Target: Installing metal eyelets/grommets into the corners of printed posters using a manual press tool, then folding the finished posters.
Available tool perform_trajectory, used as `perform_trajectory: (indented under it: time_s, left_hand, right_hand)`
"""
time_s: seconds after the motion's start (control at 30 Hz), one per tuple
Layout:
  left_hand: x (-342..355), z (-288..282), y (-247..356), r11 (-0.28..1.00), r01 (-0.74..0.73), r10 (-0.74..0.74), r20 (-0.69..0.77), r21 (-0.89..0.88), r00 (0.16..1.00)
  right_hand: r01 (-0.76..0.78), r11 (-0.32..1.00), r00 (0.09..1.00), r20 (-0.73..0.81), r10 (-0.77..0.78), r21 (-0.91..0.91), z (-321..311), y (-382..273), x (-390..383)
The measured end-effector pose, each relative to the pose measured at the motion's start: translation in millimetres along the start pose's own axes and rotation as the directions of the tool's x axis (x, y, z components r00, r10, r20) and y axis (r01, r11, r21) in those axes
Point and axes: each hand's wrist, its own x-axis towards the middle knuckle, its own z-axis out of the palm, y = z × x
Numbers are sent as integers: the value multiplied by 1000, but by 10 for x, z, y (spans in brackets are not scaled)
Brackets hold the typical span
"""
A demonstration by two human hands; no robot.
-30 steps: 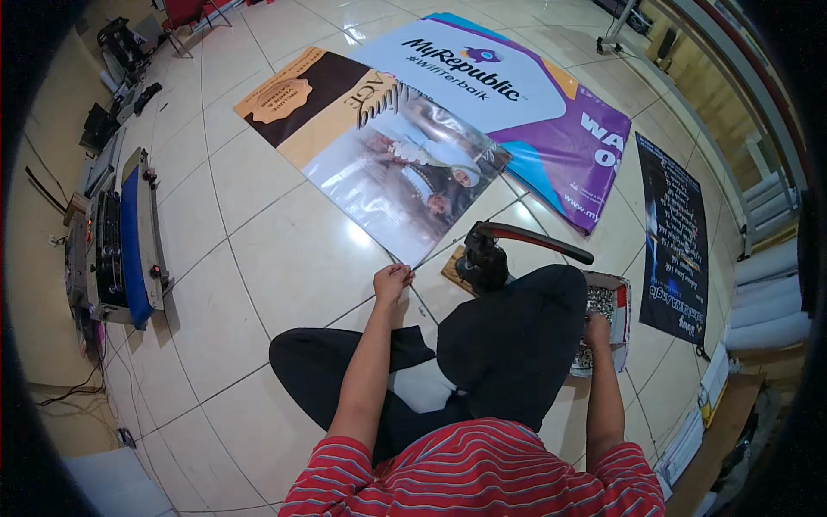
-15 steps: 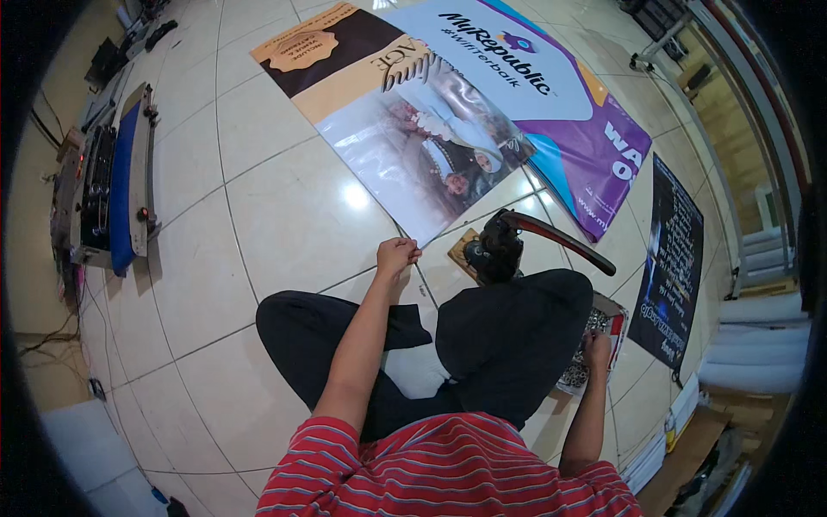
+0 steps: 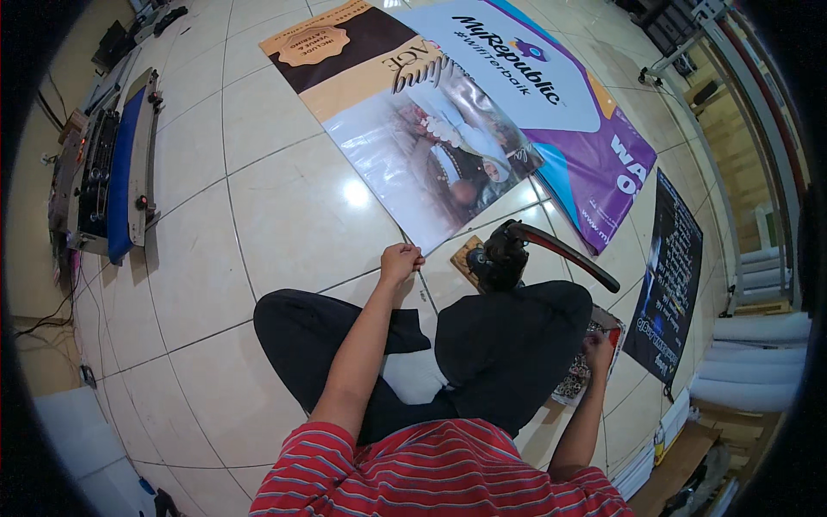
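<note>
My left hand [image 3: 401, 263] is closed with its fingers pinched on the near corner of a glossy printed banner [image 3: 388, 177], which lies flat on the floor and shows a photo of people. My right hand [image 3: 596, 353] reaches beside my right knee into a shallow box [image 3: 617, 332] full of small shiny metal rings [image 3: 575, 379]. Its fingers are curled among the rings, and what they pinch is too small to make out. In front of my right knee stands a dark hand press [image 3: 502, 258] on a wooden base [image 3: 465, 257], its long lever [image 3: 573, 254] slanting down to the right.
A larger purple, white and blue banner [image 3: 586, 159] lies partly under the photo banner. A dark printed sheet [image 3: 668, 284] is at the right, near white rolls [image 3: 749, 362] and a metal frame [image 3: 728, 164]. A long machine with a blue panel [image 3: 127, 185] stands at the left.
My right hand has worked slightly deeper into the box of rings, its fingers shifting. The left hand stays at the banner's corner. The view has tilted a little.
</note>
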Motion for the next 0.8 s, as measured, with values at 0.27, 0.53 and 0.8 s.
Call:
perform_trajectory:
  time_s: [0.27,0.53,0.8]
  left_hand:
    - [29,-77,-46,999,22,-21,-35,31,999]
    - [-282,-1,157,613,-214,485,-149,760,862]
    - [-247,29,285,386,-391,506,162,836,847]
  right_hand:
    - [487,765,870,-159,-466,422,-278,-2171,810]
    - [510,688,409,559,-722,516,890,-2959,1521]
    - [-62,628,143,629,-764,776,1411,-2661,1669]
